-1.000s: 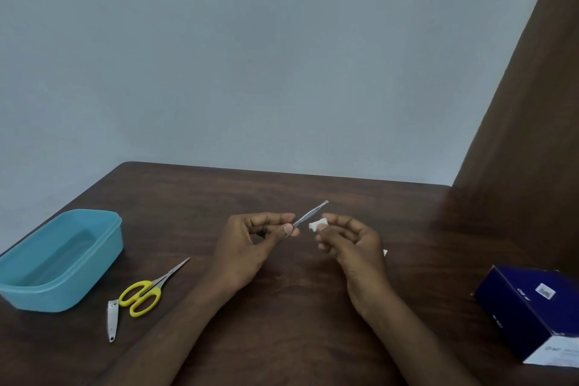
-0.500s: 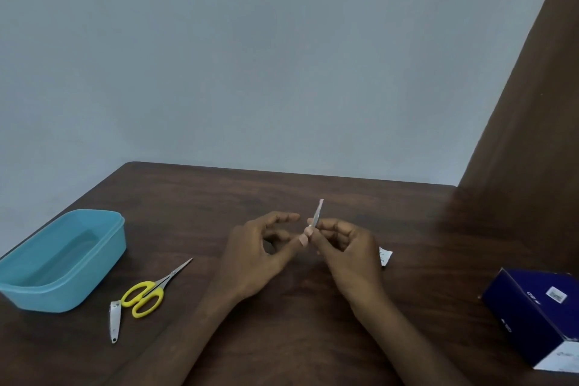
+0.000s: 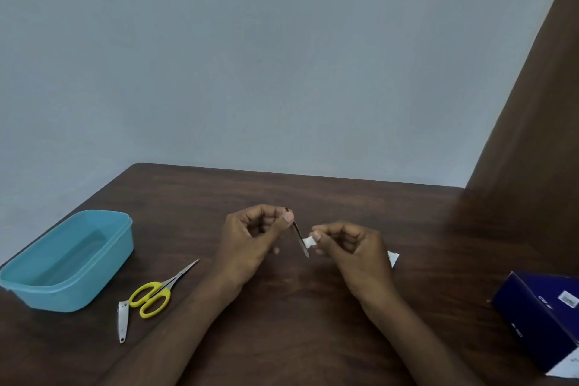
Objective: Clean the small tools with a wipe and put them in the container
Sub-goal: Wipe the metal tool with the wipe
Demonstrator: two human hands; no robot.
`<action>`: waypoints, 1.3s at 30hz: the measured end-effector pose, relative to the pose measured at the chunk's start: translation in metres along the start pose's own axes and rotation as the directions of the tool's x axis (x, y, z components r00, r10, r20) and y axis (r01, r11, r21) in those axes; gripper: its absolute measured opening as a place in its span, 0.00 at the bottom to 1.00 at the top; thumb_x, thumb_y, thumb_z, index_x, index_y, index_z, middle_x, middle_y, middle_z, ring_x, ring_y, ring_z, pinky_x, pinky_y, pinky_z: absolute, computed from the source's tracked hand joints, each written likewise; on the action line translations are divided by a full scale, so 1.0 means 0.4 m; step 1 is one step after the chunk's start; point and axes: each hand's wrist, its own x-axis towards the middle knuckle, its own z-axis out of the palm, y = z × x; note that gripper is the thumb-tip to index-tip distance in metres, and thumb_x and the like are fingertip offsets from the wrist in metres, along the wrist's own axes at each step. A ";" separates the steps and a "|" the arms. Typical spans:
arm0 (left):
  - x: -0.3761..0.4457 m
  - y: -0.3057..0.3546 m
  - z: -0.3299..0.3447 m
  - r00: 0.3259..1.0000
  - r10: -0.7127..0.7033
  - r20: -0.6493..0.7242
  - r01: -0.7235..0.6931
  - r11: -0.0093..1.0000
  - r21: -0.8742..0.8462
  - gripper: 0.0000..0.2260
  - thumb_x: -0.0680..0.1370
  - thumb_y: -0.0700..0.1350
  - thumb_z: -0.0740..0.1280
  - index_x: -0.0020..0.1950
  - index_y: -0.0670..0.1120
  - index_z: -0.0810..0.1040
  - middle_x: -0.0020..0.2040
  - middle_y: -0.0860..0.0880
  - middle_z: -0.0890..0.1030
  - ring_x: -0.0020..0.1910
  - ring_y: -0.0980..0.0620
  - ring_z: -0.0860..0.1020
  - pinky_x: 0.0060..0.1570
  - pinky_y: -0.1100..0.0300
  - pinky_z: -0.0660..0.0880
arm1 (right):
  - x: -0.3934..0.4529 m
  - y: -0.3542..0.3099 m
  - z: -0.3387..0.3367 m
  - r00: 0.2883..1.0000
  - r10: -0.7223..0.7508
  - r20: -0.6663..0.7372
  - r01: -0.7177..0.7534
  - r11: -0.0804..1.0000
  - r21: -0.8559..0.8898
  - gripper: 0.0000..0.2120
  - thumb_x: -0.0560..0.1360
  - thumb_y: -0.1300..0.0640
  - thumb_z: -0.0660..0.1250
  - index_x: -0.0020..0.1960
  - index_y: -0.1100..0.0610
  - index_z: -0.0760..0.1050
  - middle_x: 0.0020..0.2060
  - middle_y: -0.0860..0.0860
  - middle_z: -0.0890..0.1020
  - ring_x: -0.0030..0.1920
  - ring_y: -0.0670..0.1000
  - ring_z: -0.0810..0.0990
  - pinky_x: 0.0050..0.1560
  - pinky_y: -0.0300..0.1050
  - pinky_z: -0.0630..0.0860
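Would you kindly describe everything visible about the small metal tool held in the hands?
The small metal tool is a thin, silvery strip, likely tweezers. It hangs above the table, slanting from upper left to lower right. The left hand pinches its upper end; the right hand presses a small white wipe against its lower part. Its tip shows below the wipe.

No legible text; white label on dark blue box (image 3: pixel 532 316) unreadable.

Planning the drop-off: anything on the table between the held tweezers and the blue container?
Nothing visible blocks it. The left hand holds the tweezers above the table; the blue container sits open at far left. The scissors and nail clipper lie flat, nearer the person than a straight path.
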 end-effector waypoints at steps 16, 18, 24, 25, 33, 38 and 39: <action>-0.013 0.000 0.005 0.993 0.000 0.114 0.010 0.996 -0.085 0.10 0.74 0.43 0.79 0.50 0.38 0.88 0.41 0.42 0.89 0.41 0.54 0.87 0.42 0.64 0.82 | -0.042 -0.006 0.017 0.905 -0.421 0.057 0.404 0.811 -0.423 0.06 0.76 0.61 0.78 0.48 0.52 0.83 0.45 0.37 0.88 0.47 0.36 0.87 0.49 0.43 0.85; -0.017 0.001 0.010 0.988 0.004 0.153 0.006 0.998 -0.068 0.09 0.76 0.42 0.78 0.51 0.37 0.88 0.43 0.41 0.89 0.42 0.53 0.87 0.43 0.64 0.83 | -0.042 -0.012 0.025 0.892 -0.450 0.039 0.421 0.797 -0.432 0.08 0.76 0.61 0.79 0.50 0.52 0.82 0.46 0.36 0.87 0.48 0.35 0.86 0.49 0.39 0.83; -0.007 0.000 0.006 0.999 -0.028 -0.019 0.026 0.991 -0.131 0.10 0.72 0.47 0.80 0.47 0.42 0.89 0.40 0.42 0.88 0.40 0.51 0.86 0.43 0.62 0.84 | -0.037 0.001 0.018 0.899 -0.425 0.107 0.415 0.747 -0.519 0.07 0.76 0.61 0.78 0.49 0.51 0.85 0.42 0.38 0.88 0.44 0.34 0.85 0.46 0.34 0.80; -0.006 -0.002 0.005 0.999 -0.034 -0.032 0.029 0.991 -0.133 0.10 0.71 0.47 0.80 0.47 0.42 0.89 0.40 0.42 0.88 0.40 0.51 0.86 0.44 0.62 0.84 | -0.038 0.003 0.015 0.905 -0.410 0.117 0.408 0.752 -0.519 0.07 0.76 0.62 0.78 0.49 0.51 0.86 0.42 0.38 0.88 0.43 0.34 0.85 0.45 0.30 0.79; -0.010 -0.005 0.010 0.999 -0.045 0.020 0.047 0.991 -0.127 0.10 0.73 0.47 0.79 0.48 0.41 0.89 0.40 0.42 0.88 0.40 0.51 0.85 0.43 0.62 0.83 | -0.037 -0.003 0.025 0.954 -0.297 0.043 0.287 0.865 -0.412 0.09 0.77 0.61 0.77 0.52 0.48 0.88 0.42 0.37 0.89 0.45 0.35 0.87 0.47 0.35 0.82; -0.013 -0.008 0.010 0.996 -0.008 0.085 0.009 1.000 -0.009 0.07 0.76 0.45 0.79 0.49 0.41 0.89 0.38 0.43 0.87 0.39 0.52 0.85 0.43 0.62 0.83 | -0.024 -0.005 0.011 0.962 -0.222 -0.159 0.167 0.939 -0.302 0.07 0.79 0.60 0.76 0.50 0.48 0.87 0.39 0.40 0.89 0.43 0.41 0.88 0.49 0.51 0.86; -0.014 -0.007 0.011 0.996 -0.002 0.089 0.002 1.000 -0.006 0.08 0.76 0.46 0.79 0.49 0.42 0.89 0.38 0.43 0.87 0.38 0.52 0.85 0.43 0.61 0.83 | -0.023 -0.006 0.008 0.957 -0.230 -0.180 0.167 0.937 -0.308 0.06 0.79 0.59 0.76 0.49 0.48 0.87 0.39 0.39 0.89 0.43 0.40 0.88 0.50 0.50 0.86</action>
